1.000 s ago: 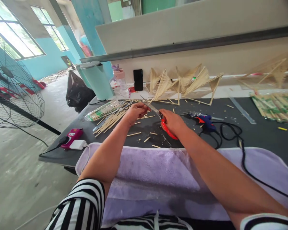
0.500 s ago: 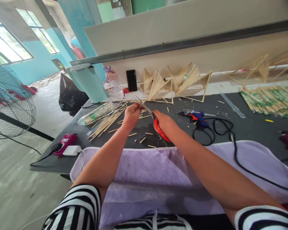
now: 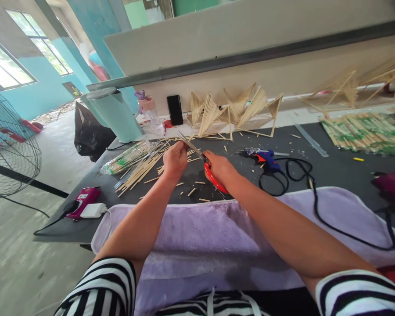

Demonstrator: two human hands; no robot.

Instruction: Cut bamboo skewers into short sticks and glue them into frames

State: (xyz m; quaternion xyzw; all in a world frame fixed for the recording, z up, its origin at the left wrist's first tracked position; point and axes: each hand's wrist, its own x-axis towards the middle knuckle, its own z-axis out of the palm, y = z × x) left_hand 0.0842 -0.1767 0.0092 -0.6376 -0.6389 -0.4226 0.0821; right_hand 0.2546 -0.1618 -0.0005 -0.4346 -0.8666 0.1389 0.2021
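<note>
My right hand (image 3: 219, 169) is closed round the red handles of a pair of scissors (image 3: 216, 179), whose blades point away to the upper left. Just left of it, my left hand (image 3: 175, 160) is closed in a pinch beside the blades. A thin wooden stick seems to poke out of its fingers near the blades; most of it is hidden. Long wooden sticks (image 3: 140, 171) lie fanned out on the table to the left of my left hand. Short cut pieces of stick (image 3: 192, 192) are scattered below both hands.
A blue glue gun (image 3: 268, 160) with a black cord lies to the right. Zigzag stick models (image 3: 210, 116), a phone (image 3: 174, 110), a bottle (image 3: 148, 109) and a mint jug (image 3: 113, 114) stand behind. A purple towel (image 3: 197, 228) covers the front edge. Packed sticks (image 3: 365, 134) lie far right.
The view has shifted slightly, so most things sit a little further left. Both hands stay close together, with the scissors still in my right hand and the blades slightly apart.
</note>
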